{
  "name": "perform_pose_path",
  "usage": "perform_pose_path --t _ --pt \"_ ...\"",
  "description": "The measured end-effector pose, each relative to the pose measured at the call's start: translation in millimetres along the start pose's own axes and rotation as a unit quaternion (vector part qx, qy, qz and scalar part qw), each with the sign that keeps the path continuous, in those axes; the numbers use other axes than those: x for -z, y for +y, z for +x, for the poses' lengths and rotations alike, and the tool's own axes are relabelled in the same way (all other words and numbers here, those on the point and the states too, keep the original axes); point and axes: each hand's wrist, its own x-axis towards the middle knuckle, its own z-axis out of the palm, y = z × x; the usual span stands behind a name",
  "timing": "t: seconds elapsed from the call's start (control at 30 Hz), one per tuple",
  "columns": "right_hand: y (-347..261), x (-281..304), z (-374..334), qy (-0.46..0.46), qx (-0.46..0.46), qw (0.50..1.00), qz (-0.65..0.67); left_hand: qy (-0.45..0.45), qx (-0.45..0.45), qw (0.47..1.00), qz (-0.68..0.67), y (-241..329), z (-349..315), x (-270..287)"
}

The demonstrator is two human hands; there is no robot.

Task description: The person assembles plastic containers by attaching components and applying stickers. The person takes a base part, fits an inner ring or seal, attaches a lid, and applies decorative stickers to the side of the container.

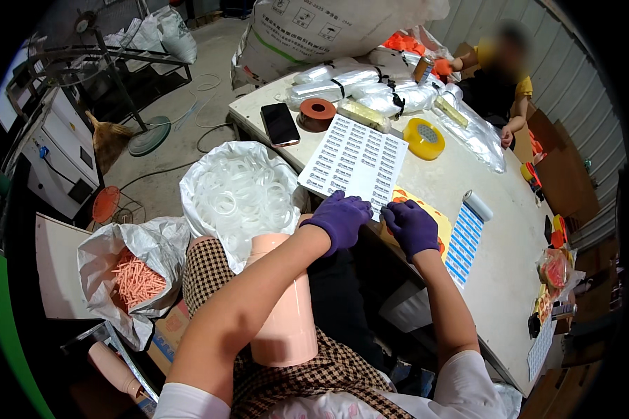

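A white sheet of small printed labels point(360, 157) lies at the table's near edge. My left hand point(341, 218), in a purple glove, rests on its near edge with the fingers laid out. At the sheet's near right corner, my gloved right hand point(414, 227) has thumb and forefinger closed on the edge; whether a single label is lifted there is too small to tell. A pink plastic cylinder-shaped container point(286, 314) lies on my lap, partly hidden by my left forearm. Yellow sheets with red prints point(426, 202) lie partly under my right hand.
A phone point(280, 124), brown tape roll point(316, 114), yellow tape roll point(424, 138), wrapped clear film bundles point(398, 98) and blue label strip point(466, 241) occupy the table. Sacks of clear rings point(234, 199) and pink sticks point(140, 279) stand left. Across sits another person point(500, 91).
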Motion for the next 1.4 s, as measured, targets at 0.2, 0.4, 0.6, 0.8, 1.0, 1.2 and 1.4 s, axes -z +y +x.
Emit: perform_pose_path --t 0.2,0.4,0.6,0.8,1.0,1.2,1.4 --pt "69.3 -27.4 17.9 -0.019 -0.082 0.967 0.240 0.012 -0.039 0.999 -0.010 -3.8 7.9 -1.6" --pt "-24.8 31.8 -27.7 0.291 0.177 0.930 0.138 0.410 0.056 0.890 -0.194 -31.4 -93.2 46.3" --pt "-122.8 -14.8 -117.8 0.104 0.357 0.925 0.074 0.412 0.217 0.787 -0.404 -2.5 -198.0 13.4" --pt "-143.3 -32.2 -122.8 0.102 0.375 0.920 0.048 0.404 0.218 0.756 -0.467 13.2 -231.2 -24.3" --pt "-143.3 -34.7 -124.5 0.091 0.362 0.927 0.029 0.387 0.213 0.787 -0.430 12.6 -235.6 -34.9" --pt "-140.3 -30.8 -129.0 0.064 0.343 0.937 0.007 0.351 0.225 0.858 -0.300 25.0 -222.4 -32.4" --pt "-91.8 4.2 -109.2 -0.057 0.207 0.963 -0.161 0.361 0.321 0.811 -0.331 8.3 -240.1 -56.8"
